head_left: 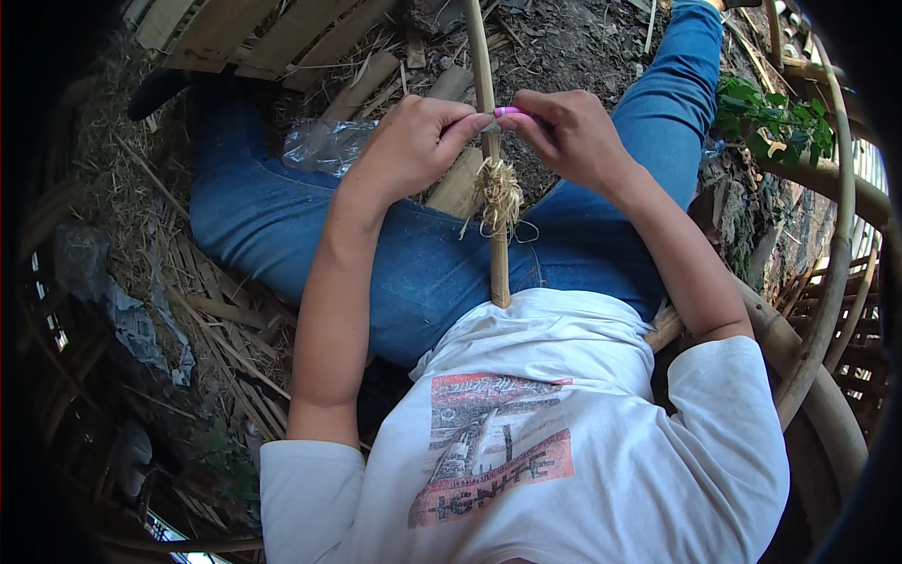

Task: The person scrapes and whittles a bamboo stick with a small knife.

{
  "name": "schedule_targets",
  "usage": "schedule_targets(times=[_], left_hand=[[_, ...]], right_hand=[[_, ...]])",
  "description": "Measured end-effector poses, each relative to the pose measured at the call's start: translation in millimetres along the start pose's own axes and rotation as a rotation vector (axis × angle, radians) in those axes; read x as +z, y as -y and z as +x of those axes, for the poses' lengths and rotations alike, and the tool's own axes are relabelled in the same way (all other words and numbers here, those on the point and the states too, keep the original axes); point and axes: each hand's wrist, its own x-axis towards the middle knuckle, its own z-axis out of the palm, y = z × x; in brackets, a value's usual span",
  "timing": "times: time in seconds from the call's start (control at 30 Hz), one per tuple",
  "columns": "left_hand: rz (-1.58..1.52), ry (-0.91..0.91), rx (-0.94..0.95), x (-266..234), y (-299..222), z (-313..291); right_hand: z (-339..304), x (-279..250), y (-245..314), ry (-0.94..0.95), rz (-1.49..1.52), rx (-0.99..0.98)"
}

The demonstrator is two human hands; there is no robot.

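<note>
A pale bamboo stick (499, 258) runs from my lap away from me, its near end against my waist. My right hand (568, 136) is closed around a small knife with a pink handle (508, 111). The short greyish blade lies across the stick. On the other side, my left hand (409, 146) is closed, its thumb and fingers pinching the blade's far end beside the stick; the exact grip is partly hidden. Just below the blade, a bunch of curled, thin shavings (499, 193) clings to the stick.
Bamboo slats (225, 33) lie at the upper left. Crumpled clear plastic (324, 146) rests by my left leg. Split strips and dry straw (122, 179) cover the ground at left. Curved bamboo poles (832, 329) and a leafy green plant (775, 122) stand at right.
</note>
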Motion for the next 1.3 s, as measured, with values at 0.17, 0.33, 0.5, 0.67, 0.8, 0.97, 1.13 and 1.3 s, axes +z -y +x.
schedule_targets(times=[0.17,0.33,0.5,0.67,0.8,0.97,1.13,1.3], left_hand=[[-0.027,0.097,-0.072,-13,-2,11],[0.168,-0.059,0.062,-32,9,49],[0.188,-0.139,-0.003,-64,39,95],[0.138,-0.063,-0.118,-82,3,118],[0.208,-0.047,-0.007,-89,14,126],[0.182,-0.033,-0.098,-86,11,124],[0.097,-0.028,-0.112,-75,6,115],[0.211,-0.049,0.002,-72,6,111]], right_hand=[[10,0,-8,0.025,0.11,0.008],[48,0,-41,-0.169,-0.025,-0.087],[103,-13,-56,-0.271,0.012,-0.169],[128,-25,-69,-0.283,0.016,-0.17],[135,-21,-75,-0.305,-0.054,-0.183],[136,-28,-72,-0.259,-0.062,-0.177],[121,-26,-65,-0.134,0.09,-0.065],[110,-21,-64,-0.226,-0.047,-0.107]])
